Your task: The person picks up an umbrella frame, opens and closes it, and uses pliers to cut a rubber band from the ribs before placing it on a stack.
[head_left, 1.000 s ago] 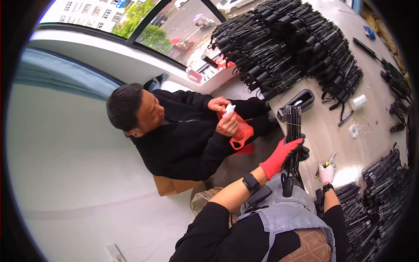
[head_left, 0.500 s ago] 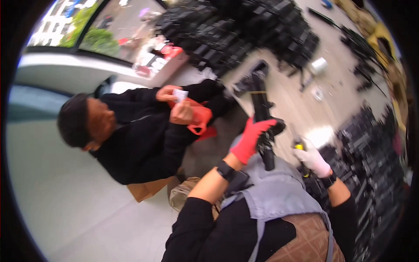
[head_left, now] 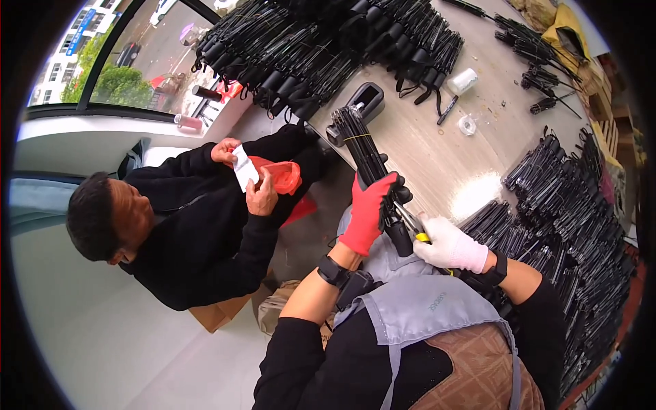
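Note:
My left hand (head_left: 372,212), in a red glove with dark fingertips, is closed round a black folding umbrella frame (head_left: 363,150). Its bundled ribs point away from me toward the table, and its thick black handle (head_left: 399,240) sticks out below my fist. A thin yellowish band circles the ribs. In my white-gloved right hand (head_left: 447,246) are pliers (head_left: 422,236) with yellow-and-black grips. Their silver jaws reach up against the frame just above the handle; what they grip there is hidden by my left fingers.
Umbrella frames lie heaped at the back (head_left: 294,55) and right (head_left: 567,232) of the table (head_left: 424,150). A black holder (head_left: 369,98), a white roll (head_left: 462,82), a marker (head_left: 447,110) and a clear tape roll (head_left: 467,125) rest there. At left, a seated person (head_left: 198,212) holds white paper (head_left: 244,169) and a red bag (head_left: 281,176).
My right hand has moved left with the pliers, bringing their jaws to the frame. The frame now tilts more to the left at its far end. The other person's paper has come down and opened wider.

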A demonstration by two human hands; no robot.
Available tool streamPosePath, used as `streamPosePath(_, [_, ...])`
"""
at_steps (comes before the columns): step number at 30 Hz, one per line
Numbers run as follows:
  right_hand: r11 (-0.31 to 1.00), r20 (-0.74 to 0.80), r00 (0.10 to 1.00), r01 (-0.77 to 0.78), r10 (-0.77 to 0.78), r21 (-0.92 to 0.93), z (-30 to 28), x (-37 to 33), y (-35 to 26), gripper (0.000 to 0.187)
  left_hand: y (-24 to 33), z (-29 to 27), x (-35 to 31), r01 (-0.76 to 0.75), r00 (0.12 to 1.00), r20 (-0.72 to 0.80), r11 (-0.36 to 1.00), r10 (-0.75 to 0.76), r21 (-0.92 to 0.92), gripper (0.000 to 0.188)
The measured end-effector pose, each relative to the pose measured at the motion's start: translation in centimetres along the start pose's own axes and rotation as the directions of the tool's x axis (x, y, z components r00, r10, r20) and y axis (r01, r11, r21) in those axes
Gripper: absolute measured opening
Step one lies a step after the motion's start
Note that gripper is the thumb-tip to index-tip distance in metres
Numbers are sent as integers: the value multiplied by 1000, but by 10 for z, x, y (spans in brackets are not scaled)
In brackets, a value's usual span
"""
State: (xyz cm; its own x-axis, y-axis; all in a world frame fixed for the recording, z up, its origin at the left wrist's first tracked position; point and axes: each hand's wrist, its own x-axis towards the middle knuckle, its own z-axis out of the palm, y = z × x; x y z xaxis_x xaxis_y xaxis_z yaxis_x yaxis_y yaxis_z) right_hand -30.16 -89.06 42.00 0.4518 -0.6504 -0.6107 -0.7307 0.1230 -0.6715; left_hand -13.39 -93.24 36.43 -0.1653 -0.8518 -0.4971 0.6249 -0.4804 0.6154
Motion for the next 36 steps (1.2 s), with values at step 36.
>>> streamPosePath(36, [996, -102, 993, 71, -65, 49, 13, -1, 22, 30, -15, 16, 7, -1, 995, -103, 997, 10, 80, 43])
